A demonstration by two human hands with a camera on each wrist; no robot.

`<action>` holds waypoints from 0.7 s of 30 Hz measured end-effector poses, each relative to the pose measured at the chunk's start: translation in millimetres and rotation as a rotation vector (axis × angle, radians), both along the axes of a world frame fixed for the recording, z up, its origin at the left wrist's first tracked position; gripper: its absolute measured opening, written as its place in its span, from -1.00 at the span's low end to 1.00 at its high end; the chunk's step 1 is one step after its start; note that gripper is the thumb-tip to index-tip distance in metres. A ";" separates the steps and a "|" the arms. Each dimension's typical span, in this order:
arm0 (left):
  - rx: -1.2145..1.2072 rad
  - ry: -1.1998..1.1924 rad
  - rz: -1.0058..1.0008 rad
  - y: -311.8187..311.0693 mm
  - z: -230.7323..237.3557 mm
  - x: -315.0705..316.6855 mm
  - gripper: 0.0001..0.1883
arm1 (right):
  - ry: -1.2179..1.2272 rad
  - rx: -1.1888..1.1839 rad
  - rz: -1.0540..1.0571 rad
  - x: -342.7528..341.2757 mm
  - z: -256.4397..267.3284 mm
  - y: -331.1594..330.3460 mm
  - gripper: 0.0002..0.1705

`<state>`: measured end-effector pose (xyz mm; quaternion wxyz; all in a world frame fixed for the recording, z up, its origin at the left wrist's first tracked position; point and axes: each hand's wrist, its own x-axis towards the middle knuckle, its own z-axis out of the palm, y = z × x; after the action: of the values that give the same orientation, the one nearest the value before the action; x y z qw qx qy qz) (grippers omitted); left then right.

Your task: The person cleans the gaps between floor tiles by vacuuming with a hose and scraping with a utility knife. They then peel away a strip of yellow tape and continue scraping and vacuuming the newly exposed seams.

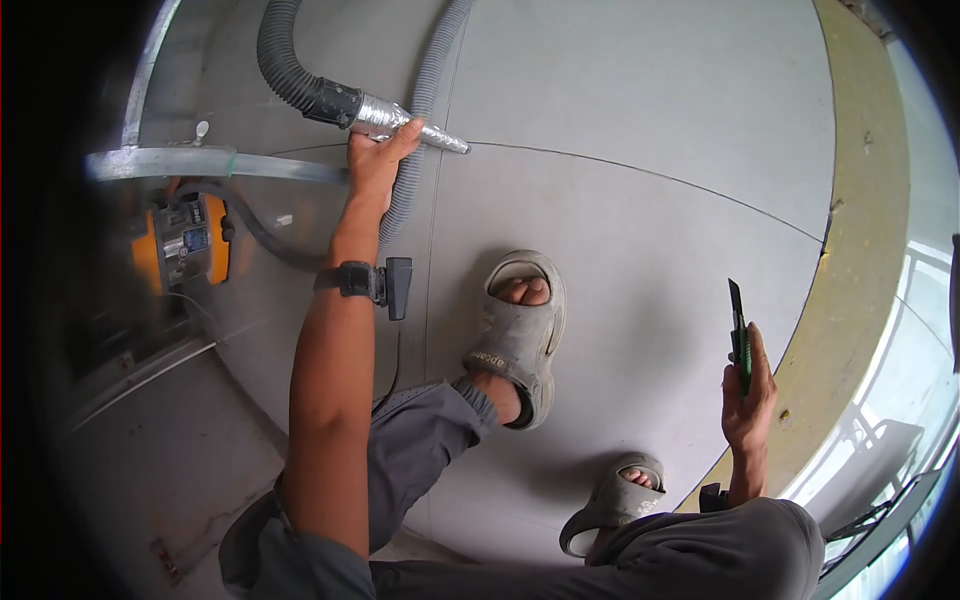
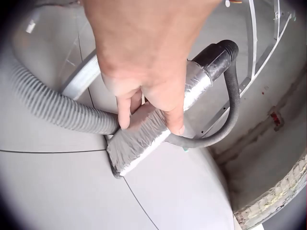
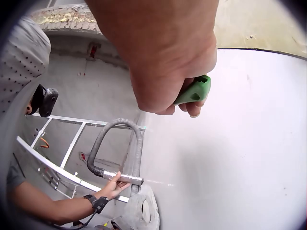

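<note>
The left hand (image 1: 375,165) grips a vacuum nozzle (image 1: 376,114) wrapped in silver tape. Its narrow tip lies close to a seam between the grey panels (image 1: 620,240). In the left wrist view, thumb and fingers straddle the taped nozzle (image 2: 139,136), and a ribbed grey hose (image 2: 57,108) passes behind them. Off to the right, the right hand (image 1: 752,405) holds a green utility knife (image 1: 742,350) with its dark blade extended, pointing away from the body. The right wrist view shows only the knife's green handle end (image 3: 199,91) beyond the curled fingers; the blade is hidden.
Both feet, in grey sandals (image 1: 515,330), stand on the panels. An orange and dark machine (image 1: 190,240) sits at the left beside a metal rail (image 1: 250,165). A yellowish strip (image 1: 870,200) borders the panels on the right. A ladder-like metal frame (image 3: 72,177) appears in the right wrist view.
</note>
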<state>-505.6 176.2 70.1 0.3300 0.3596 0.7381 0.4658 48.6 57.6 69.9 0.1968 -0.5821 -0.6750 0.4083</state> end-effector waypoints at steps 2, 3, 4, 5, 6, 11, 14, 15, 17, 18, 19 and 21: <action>0.012 -0.060 0.035 -3.1 -2.1 -4.1 -0.58 | 0.008 -0.014 0.023 -3.6 2.8 3.8 -0.33; 0.013 -0.060 0.037 -0.3 -2.0 -4.9 -0.58 | 0.008 -0.013 0.025 -5.8 4.3 4.4 -0.33; 0.019 -0.051 0.028 3.0 -2.2 -6.8 -0.56 | 0.007 -0.009 0.034 -8.9 6.3 4.8 -0.32; 0.023 -0.041 0.018 4.0 -2.8 -7.2 -0.54 | 0.006 -0.008 0.043 -10.0 7.3 3.8 -0.31; 0.022 -0.041 0.018 5.0 -1.5 -5.3 -0.54 | -0.002 0.030 0.054 -11.2 7.1 3.9 -0.30; 0.018 -0.067 -0.022 8.9 -2.9 6.2 -0.50 | 0.016 0.027 0.081 -13.8 0.6 -0.3 -0.28; 0.003 -0.024 -0.089 9.9 -5.7 38.8 -0.47 | -0.008 0.016 0.126 -19.7 7.5 3.3 -0.26; 0.010 0.016 -0.110 10.6 -8.2 53.0 -0.46 | -0.006 0.016 0.134 -21.2 9.3 4.5 -0.25; 0.051 -0.042 -0.110 12.4 -10.7 79.3 -0.46 | -0.002 0.033 0.121 -23.3 10.7 7.1 -0.25; 0.050 -0.025 -0.117 14.1 -5.5 92.7 -0.46 | 0.011 0.050 0.113 -23.9 11.0 8.8 -0.25; 0.048 -0.005 -0.123 16.1 -4.4 104.0 -0.47 | 0.008 0.052 0.112 -24.1 11.3 9.9 -0.25; 0.138 0.022 -0.106 19.6 -8.8 117.6 -0.57 | 0.019 0.059 0.116 -23.1 10.8 9.2 -0.25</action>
<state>-387.9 195.9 61.3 0.3206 0.4251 0.6878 0.4934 25.4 66.8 80.7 0.1962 -0.5322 -0.7174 0.4045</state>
